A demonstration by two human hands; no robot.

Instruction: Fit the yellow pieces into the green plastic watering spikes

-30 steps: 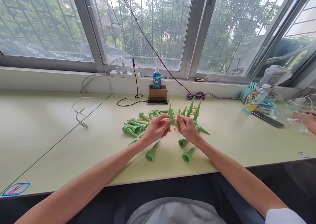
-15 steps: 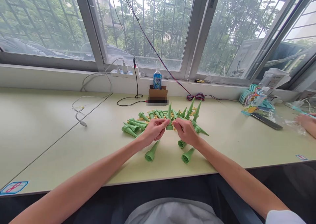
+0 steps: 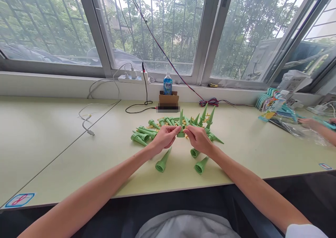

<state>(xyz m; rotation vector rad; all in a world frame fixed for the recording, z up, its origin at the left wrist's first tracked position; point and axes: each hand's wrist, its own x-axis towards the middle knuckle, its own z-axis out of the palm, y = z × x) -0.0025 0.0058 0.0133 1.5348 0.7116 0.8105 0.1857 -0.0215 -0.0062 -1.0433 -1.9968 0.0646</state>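
Note:
My left hand (image 3: 166, 135) pinches a green plastic plant watering spike (image 3: 181, 126), its tip up and its wide collar down. From the other side my right hand (image 3: 198, 137) is closed, thumb and fingertip pressed together against the spike's side. What those fingertips hold is mostly hidden; a trace of yellow shows there. Below the hands, a loose green spike (image 3: 163, 161) and another spike (image 3: 201, 165) lie with threaded openings toward me. Behind them spreads a pile of green spikes (image 3: 141, 135) with small yellow pieces among them. A few spikes (image 3: 210, 118) stand upright at the right.
A blue bottle (image 3: 167, 84) stands in a cardboard box (image 3: 168, 98) by the window. Cables (image 3: 210, 102) and a power strip (image 3: 130, 78) run along the back. At the right are turquoise hangers (image 3: 267, 98), a dark phone (image 3: 280, 126), clear plastic wrap and another person's hand (image 3: 311, 123).
My hands keep nearly the same hold on the spike. The view has shifted slightly. At the right, the other person's hand has reached further left, toward the phone and plastic wrap.

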